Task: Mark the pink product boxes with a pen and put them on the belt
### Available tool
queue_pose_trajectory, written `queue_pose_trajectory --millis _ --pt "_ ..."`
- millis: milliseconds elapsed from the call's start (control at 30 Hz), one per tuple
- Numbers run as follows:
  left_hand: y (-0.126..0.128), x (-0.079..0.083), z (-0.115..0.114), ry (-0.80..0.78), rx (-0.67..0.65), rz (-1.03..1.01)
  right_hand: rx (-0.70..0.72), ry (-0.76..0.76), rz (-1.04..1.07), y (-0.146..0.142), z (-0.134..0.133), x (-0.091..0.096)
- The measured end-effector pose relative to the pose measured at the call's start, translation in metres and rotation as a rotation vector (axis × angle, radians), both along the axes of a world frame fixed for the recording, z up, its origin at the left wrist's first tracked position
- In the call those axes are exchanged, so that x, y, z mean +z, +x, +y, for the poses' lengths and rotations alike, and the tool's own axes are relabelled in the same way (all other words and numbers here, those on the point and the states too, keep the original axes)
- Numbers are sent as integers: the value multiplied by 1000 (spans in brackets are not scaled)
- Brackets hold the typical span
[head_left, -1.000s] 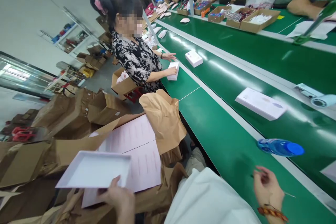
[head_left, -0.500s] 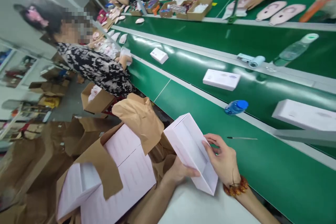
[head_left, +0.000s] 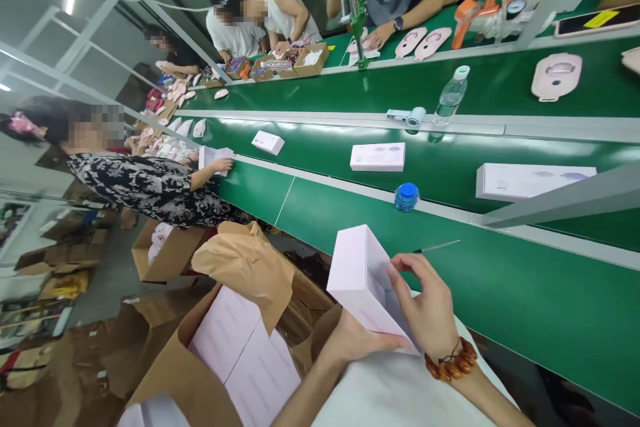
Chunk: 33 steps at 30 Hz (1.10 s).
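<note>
A white open-topped box (head_left: 349, 268), tilted on its side with its hollow facing right, is held over my lap. My left hand (head_left: 364, 339) grips it from below, thumb along the lower wall. My right hand (head_left: 431, 307), with an amber bead bracelet (head_left: 453, 361) at the wrist, has its bent thumb and fingers closed at the open side's edge. Part of the inside is hidden behind that hand. On the green table just beyond lies a thin pen-like tool (head_left: 436, 247).
Left of my arm, a cardboard carton (head_left: 170, 363) holds white boxes (head_left: 240, 340) under brown paper (head_left: 245, 263). White boxes (head_left: 377, 157) lie along the green belt (head_left: 320, 147). A blue-capped bottle (head_left: 407, 197) stands near a grey post (head_left: 550, 197). Co-workers (head_left: 135, 180) work left and opposite.
The view has swung to the right. The box has turned in my hands, showing more of its end face and less of its inside. Both hands remain on it.
</note>
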<state>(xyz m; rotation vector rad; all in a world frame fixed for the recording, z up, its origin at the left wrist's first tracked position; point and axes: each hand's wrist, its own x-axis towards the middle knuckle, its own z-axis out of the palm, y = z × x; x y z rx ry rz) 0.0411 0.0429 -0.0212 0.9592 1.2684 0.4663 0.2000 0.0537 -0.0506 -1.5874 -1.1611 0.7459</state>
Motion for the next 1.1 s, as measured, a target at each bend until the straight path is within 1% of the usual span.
queue_pose_trajectory --millis 67,167,233,300,333,400,500,567,633,700,867,1033,1100 --pt "-2 -1 5 3 -33 -10 38 -7 11 2 -2 4" --pt "-9 -11 9 -14 -25 -60 108 -37 16 5 -8 7" --pt "-16 -19 9 -33 -43 -82 161 -84 -8 6 -15 9" --pt "-21 -23 6 -52 -80 -61 207 -145 -14 8 -24 11" --pt "-23 -22 3 -50 -88 -35 224 -172 -4 9 -28 12" --pt "-23 -16 -5 19 -48 30 245 -209 33 10 -34 16" --pt "-15 0 -19 196 34 108 276 -225 63 14 -37 22" --pt "-8 9 -26 238 52 120 309 -222 91 17 -36 24" --pt "-2 15 -27 233 83 102 350 -228 127 21 -35 25" --pt "1 18 -25 218 122 35 376 -255 149 25 -34 24" --pt "0 16 -19 143 108 -117 327 -342 135 27 -34 16" --pt "-5 13 -24 111 68 -130 290 -300 27 25 -41 7" --pt "-6 12 -26 113 76 -135 313 -260 24 26 -46 7"
